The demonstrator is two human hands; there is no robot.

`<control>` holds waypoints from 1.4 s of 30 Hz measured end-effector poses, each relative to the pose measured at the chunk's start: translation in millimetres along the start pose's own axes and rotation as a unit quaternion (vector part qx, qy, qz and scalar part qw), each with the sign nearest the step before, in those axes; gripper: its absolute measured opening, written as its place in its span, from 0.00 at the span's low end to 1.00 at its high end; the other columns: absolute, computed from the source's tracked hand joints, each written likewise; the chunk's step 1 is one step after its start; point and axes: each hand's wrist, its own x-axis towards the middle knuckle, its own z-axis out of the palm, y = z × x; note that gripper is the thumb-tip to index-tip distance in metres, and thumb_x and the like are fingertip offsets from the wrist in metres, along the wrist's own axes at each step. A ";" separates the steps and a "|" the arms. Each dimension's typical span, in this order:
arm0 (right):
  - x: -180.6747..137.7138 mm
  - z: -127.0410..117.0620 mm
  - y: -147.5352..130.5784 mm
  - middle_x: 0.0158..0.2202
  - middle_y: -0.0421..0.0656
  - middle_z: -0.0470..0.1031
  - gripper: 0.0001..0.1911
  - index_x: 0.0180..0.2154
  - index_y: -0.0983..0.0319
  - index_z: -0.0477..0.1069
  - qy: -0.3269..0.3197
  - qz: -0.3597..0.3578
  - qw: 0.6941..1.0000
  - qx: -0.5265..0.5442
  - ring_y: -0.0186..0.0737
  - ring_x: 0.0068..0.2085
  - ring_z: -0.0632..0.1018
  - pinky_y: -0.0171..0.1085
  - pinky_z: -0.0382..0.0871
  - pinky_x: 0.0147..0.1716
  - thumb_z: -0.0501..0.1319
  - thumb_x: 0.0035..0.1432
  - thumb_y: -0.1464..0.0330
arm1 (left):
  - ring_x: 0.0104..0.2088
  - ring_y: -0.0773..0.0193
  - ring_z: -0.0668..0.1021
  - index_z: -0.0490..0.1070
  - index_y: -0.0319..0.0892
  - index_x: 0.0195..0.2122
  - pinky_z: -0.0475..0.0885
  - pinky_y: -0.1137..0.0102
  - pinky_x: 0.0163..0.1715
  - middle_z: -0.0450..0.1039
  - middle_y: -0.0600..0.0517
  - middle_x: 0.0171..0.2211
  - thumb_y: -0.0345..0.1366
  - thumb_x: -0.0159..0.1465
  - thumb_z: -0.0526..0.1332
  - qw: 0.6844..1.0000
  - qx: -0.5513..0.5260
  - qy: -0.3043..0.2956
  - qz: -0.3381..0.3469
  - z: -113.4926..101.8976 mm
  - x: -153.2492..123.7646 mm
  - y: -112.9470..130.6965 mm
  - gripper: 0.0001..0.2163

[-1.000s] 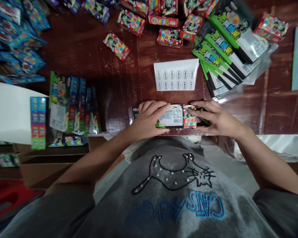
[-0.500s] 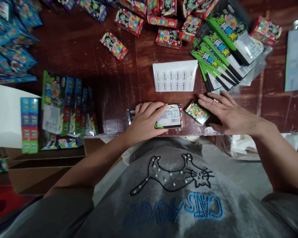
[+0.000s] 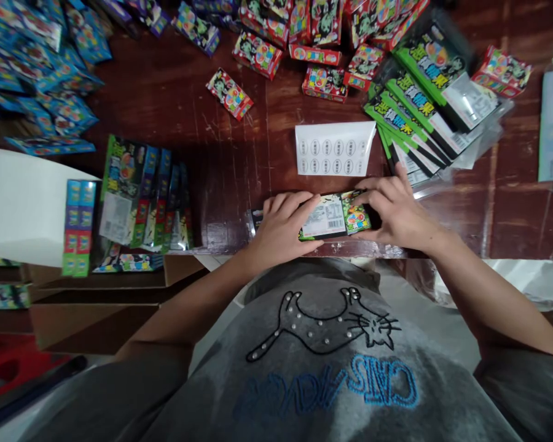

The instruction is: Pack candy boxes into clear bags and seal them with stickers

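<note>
My left hand (image 3: 288,227) lies across a flat clear plastic package (image 3: 325,218) near the table's front edge, holding it with fingers above and thumb below. The package has black and green printing and a white barcode label. At its right end sits a small green candy box (image 3: 356,216), gripped between the fingers and thumb of my right hand (image 3: 391,212). Box and package meet end to end; I cannot tell how far the box is inside. Just beyond lies a white sheet of oval stickers (image 3: 334,150).
Fanned black-and-green plastic packages (image 3: 419,113) lie at the right, with red candy boxes (image 3: 325,83) along the back. Filled packages (image 3: 129,196) stand at the left, by a white curved sheet (image 3: 23,209). Blue packets (image 3: 64,80) heap at the far left; a cardboard box (image 3: 96,319) is below.
My right hand has moved left with the green candy box, bringing it from apart to against the package's right end. The view has shifted slightly; my left hand stays on the package.
</note>
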 end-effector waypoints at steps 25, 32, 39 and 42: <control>38.8 21.9 -43.9 0.50 0.45 0.83 0.19 0.57 0.54 0.76 0.155 0.168 0.939 0.258 0.46 0.47 0.84 0.50 0.83 0.52 0.67 0.69 0.54 | 0.54 0.54 0.81 0.51 0.53 0.77 0.82 0.56 0.53 0.72 0.43 0.63 0.40 0.73 0.62 0.878 -0.456 0.112 -0.096 5.0 11.8 8.2 0.33; 39.2 29.8 -60.9 0.58 0.44 0.78 0.21 0.60 0.49 0.72 0.177 0.166 0.923 0.298 0.43 0.50 0.84 0.47 0.85 0.48 0.69 0.68 0.60 | 0.44 0.59 0.82 0.69 0.48 0.59 0.82 0.65 0.41 0.79 0.48 0.48 0.43 0.68 0.67 0.858 -0.494 0.095 -0.103 -4.6 -1.6 -23.0 0.20; 40.2 38.8 -75.2 0.49 0.42 0.84 0.15 0.52 0.51 0.78 0.196 0.252 0.882 0.348 0.43 0.46 0.85 0.46 0.85 0.46 0.70 0.66 0.56 | 0.57 0.58 0.81 0.76 0.48 0.53 0.78 0.57 0.58 0.79 0.47 0.57 0.47 0.77 0.57 0.873 -0.457 0.140 -0.094 -7.3 3.9 -28.0 0.13; 44.3 33.9 -72.8 0.51 0.43 0.85 0.10 0.49 0.52 0.81 0.179 0.208 0.911 0.307 0.47 0.53 0.84 0.54 0.81 0.58 0.68 0.68 0.58 | 0.58 0.58 0.81 0.78 0.46 0.49 0.77 0.57 0.60 0.81 0.46 0.57 0.43 0.76 0.61 0.868 -0.457 0.170 -0.091 -9.3 8.8 -25.1 0.10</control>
